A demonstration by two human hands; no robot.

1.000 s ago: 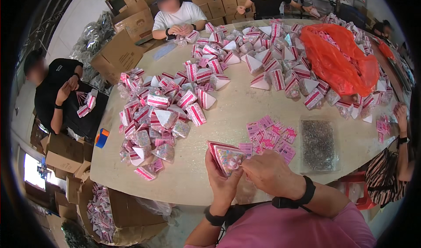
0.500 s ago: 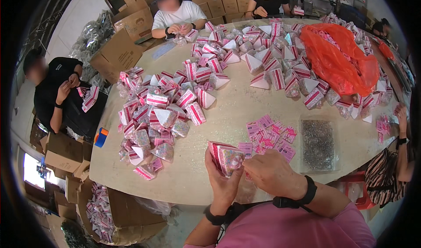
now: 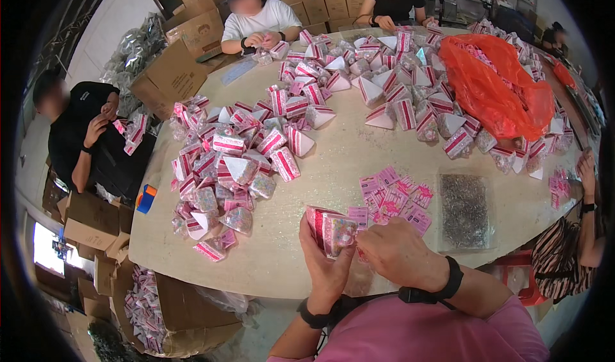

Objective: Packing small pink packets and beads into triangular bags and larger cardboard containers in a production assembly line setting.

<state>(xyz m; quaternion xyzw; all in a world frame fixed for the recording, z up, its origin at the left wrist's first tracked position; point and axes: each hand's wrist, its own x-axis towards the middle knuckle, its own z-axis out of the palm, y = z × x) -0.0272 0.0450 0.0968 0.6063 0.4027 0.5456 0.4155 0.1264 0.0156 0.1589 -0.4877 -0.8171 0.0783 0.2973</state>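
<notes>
My left hand (image 3: 328,269) is wrapped round a wedge-shaped imitation cake slice (image 3: 338,233), pink and white with a pastel-speckled side, and holds it above the table's near edge. Against the slice's right side, the fingers of my right hand (image 3: 403,253) are pinched together; what they grip, if anything, is hidden. Just beyond that hand lies a loose spread of small pink printed cards (image 3: 392,195). A shallow clear tray (image 3: 491,224) of many thin metallic pieces rests to its right.
Piles of similar cake slices (image 3: 240,145) cover the table's (image 3: 346,157) left and far parts. A red plastic bag (image 3: 512,106) lies at far right, a blue-orange tape roll (image 3: 147,199) at the left edge. Several co-workers sit around. A cardboard box (image 3: 192,311) holds more slices below.
The cake slice has turned slightly in my left hand, while my right hand stays pinched beside it. Across the table, the co-worker in black has lowered a hand to the tabletop.
</notes>
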